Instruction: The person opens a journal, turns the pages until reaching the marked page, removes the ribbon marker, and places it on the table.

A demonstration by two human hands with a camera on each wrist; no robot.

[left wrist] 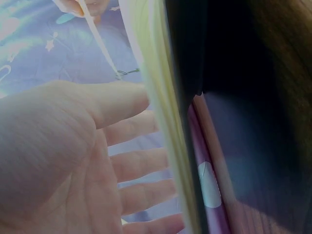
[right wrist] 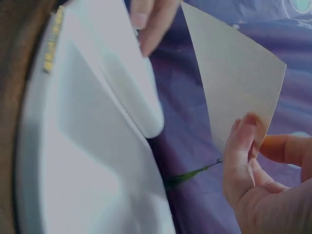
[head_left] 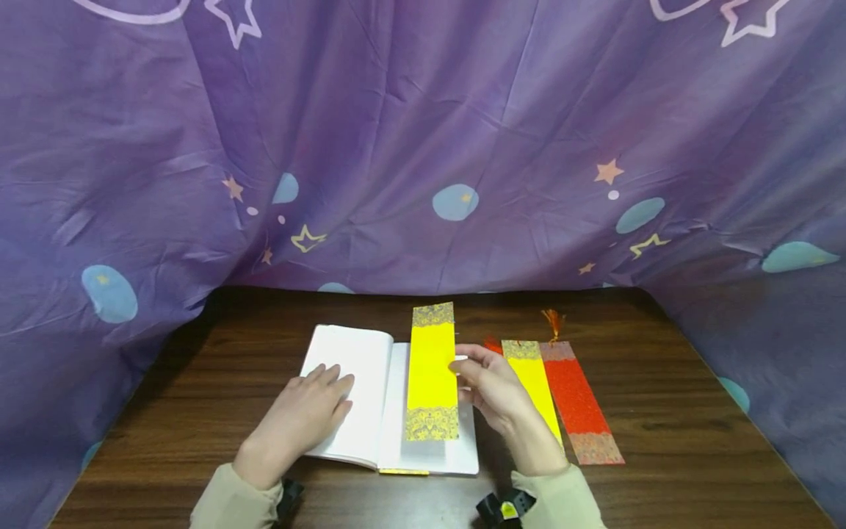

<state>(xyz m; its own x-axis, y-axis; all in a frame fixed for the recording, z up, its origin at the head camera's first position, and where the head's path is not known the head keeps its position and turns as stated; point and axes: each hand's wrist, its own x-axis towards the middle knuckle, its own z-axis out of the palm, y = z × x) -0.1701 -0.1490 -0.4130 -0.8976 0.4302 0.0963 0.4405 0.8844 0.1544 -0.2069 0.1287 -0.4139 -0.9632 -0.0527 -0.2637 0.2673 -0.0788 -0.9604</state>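
Note:
An open notebook (head_left: 360, 349) with blank white pages lies on the table. My left hand (head_left: 305, 409) rests on its left page, fingers extended. Over the right page, a yellow bookmark (head_left: 432, 367) with patterned ends is pinched by its right edge between the thumb and fingers of my right hand (head_left: 492, 386). Its pale back faces the right wrist view, where a green tassel (right wrist: 190, 175) hangs by a thin cord from one corner. A narrow yellow patterned strip (head_left: 405, 472) sticks out at the notebook's lower edge.
To the right of the notebook lie another yellow bookmark (head_left: 529, 371), partly hidden by my right hand, and a red bookmark (head_left: 580, 397) with an orange-red tassel (head_left: 554, 323). The dark wooden table (head_left: 681, 411) ends at a purple curtain (head_left: 396, 147) behind.

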